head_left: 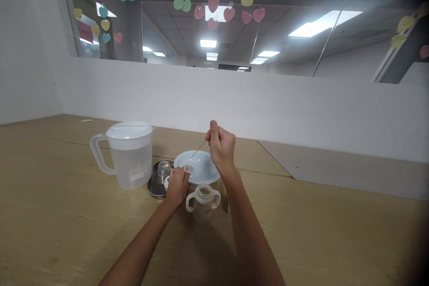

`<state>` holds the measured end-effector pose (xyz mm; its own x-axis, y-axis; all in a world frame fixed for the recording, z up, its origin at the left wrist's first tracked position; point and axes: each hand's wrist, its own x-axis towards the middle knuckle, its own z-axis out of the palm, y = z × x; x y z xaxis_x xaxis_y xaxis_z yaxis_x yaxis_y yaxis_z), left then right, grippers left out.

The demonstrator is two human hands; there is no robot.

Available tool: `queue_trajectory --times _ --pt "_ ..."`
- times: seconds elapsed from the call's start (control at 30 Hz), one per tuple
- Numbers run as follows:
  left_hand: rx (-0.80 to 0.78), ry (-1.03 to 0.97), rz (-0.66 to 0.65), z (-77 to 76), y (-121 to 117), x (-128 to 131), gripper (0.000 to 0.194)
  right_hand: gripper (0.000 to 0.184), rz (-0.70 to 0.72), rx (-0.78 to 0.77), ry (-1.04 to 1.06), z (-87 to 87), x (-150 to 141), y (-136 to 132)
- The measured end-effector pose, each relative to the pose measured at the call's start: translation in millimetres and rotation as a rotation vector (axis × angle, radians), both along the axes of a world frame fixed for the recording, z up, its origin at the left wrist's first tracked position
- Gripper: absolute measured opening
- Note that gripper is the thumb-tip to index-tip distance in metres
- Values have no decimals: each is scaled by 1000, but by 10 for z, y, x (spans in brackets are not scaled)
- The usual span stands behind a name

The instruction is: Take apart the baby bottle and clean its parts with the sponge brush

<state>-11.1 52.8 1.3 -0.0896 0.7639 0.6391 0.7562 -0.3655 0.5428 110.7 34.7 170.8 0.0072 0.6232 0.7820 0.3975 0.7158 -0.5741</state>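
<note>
My left hand (177, 184) is closed on a small clear round bottle part (188, 168), which sticks up at its fingertips. Raised to the right, my right hand (221, 145) grips a thin rod (198, 149) that slants down to the left, its lower end just above the clear part. Behind them lies a white bowl (204, 167). In front stands an uncapped baby bottle (203, 208) with two handles, upright. A round metal tray (154, 187) carries a clear domed cap (163, 168); a white ring (166, 182) is partly hidden by my left hand.
A large clear pitcher (132, 161) with a white lid stands at the left, next to the tray. The wooden table (67, 196) runs back to a white wall (214, 98) below a window with heart-shaped notes. Something greenish, mostly hidden, sits behind my right forearm.
</note>
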Motion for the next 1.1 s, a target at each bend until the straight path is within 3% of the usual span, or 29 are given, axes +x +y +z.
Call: queue_trajectory --times 0.13,0.47,0.77,1.1 --pt "-7 -19 -22 1 0 4 35 60 117 -62 -140 3 -49 -31" --pt "-38 -60 -50 12 -10 0 33 59 33 2 -216 -26 -59 19" --pt "-74 -82 -59 47 -32 0 34 58 55 -17 -225 -22 -68 14" --pt "-69 -196 -95 73 -19 8 31 50 122 -93 -425 -51 -114 55"
